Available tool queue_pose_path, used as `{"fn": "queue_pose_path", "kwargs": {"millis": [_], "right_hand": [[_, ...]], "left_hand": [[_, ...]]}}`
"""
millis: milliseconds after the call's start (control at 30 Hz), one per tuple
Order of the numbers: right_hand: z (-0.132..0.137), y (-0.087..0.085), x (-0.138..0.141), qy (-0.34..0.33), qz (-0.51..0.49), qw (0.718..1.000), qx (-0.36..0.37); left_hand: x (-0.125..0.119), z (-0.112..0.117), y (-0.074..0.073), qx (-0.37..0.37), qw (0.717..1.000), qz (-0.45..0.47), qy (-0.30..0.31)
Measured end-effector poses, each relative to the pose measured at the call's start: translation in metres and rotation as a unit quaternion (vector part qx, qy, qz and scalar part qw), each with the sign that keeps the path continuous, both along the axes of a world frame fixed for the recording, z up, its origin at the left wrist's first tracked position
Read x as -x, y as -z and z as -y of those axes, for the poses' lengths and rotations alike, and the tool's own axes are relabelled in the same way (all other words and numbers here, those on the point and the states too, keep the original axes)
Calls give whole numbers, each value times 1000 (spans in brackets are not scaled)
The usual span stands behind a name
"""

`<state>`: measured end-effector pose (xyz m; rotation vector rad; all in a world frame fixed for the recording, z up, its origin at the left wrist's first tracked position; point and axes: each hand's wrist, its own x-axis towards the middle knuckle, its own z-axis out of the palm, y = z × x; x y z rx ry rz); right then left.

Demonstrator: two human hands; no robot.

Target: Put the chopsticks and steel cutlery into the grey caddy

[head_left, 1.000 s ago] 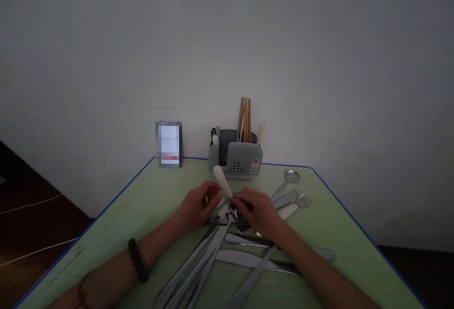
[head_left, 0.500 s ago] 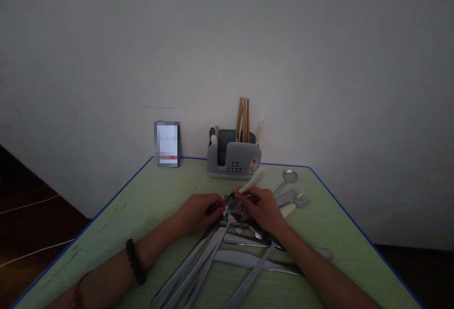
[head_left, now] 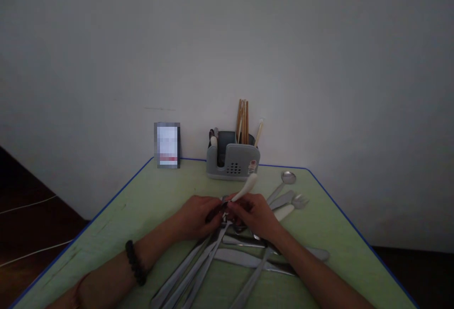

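Both hands meet over a pile of metal cutlery on the green table. My right hand pinches a white-handled utensil; its pale handle sticks up and to the right, and its metal end is hidden between the fingers. My left hand closes on the top ends of the long steel pieces that fan toward me. A dark bead bracelet sits on my left wrist.
A grey cutlery caddy with wooden chopsticks stands at the table's far edge against the wall. A small standing card is to its left. A spoon and a fork lie to the right. The table has a blue rim.
The white handle swung from pointing up-left to up-right, then dropped slightly lower. Both hands drew closer together over the pile.
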<state>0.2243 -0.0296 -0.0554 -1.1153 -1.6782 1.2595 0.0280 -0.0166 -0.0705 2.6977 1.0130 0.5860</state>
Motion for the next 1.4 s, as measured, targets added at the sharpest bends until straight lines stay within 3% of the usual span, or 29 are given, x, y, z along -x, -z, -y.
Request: {"fn": "queue_pose_path", "kwargs": {"millis": [133, 233, 367, 533, 667, 767, 900, 1033, 1233, 1400], "right_hand": [[-1, -12, 2, 76, -25, 996, -32], [-1, -33, 1, 145, -44, 987, -62], [-2, -76, 2, 159, -46, 980, -112], [-29, -139, 9, 198, -19, 930, -309], [-70, -167, 17, 157, 160, 898, -379], [-95, -170, 27, 105, 310, 868, -373], [-110, -161, 43, 26, 464, 823, -327], [-113, -149, 56, -37, 543, 790, -283], [-120, -146, 61, -67, 518, 812, -258], [-126, -142, 66, -33, 490, 839, -235]], "left_hand": [[-1, -4, 5, -96, 993, 8, -65], [-2, -5, 3, -139, 984, 40, -104], [-4, -5, 1, -125, 982, 72, -119], [-3, -9, 6, -70, 986, 72, -134], [-1, -10, 7, -42, 991, 60, -113], [-1, -10, 6, -38, 992, 51, -107], [-2, -10, 6, -41, 993, 33, -106], [-2, -11, 7, -32, 993, 22, -109], [-2, -10, 5, -19, 994, 21, -107], [-2, -10, 5, -9, 994, 24, -106]]}}
